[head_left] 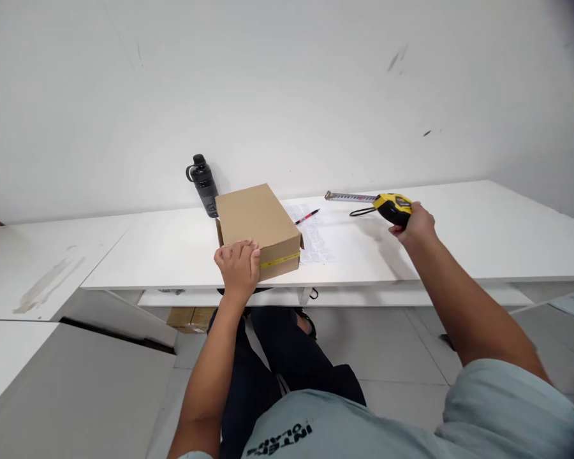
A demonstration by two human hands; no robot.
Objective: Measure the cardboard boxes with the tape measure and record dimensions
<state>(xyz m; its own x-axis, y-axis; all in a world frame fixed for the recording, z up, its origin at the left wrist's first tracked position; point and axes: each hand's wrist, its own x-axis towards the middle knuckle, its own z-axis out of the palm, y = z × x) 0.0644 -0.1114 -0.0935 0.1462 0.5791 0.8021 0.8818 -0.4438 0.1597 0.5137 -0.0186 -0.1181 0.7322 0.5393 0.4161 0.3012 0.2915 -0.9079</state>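
A closed brown cardboard box (258, 213) with a strip of yellow tape along its front sits near the table's front edge. My left hand (239, 264) grips its front left corner, fingers curled over the top edge. To the right and raised above the table, my right hand (415, 224) holds a yellow and black tape measure (393, 207). A short length of its blade (351, 197) sticks out leftward, and a black wrist strap (362, 211) hangs from the case. The blade's end is apart from the box.
Behind the box a dark water bottle (204, 185) stands by the wall. A sheet of written paper (316, 245) lies partly under the box, with a red and black pen (307, 216) on it. Below the white table (148, 255) are a shelf and another carton (182, 317).
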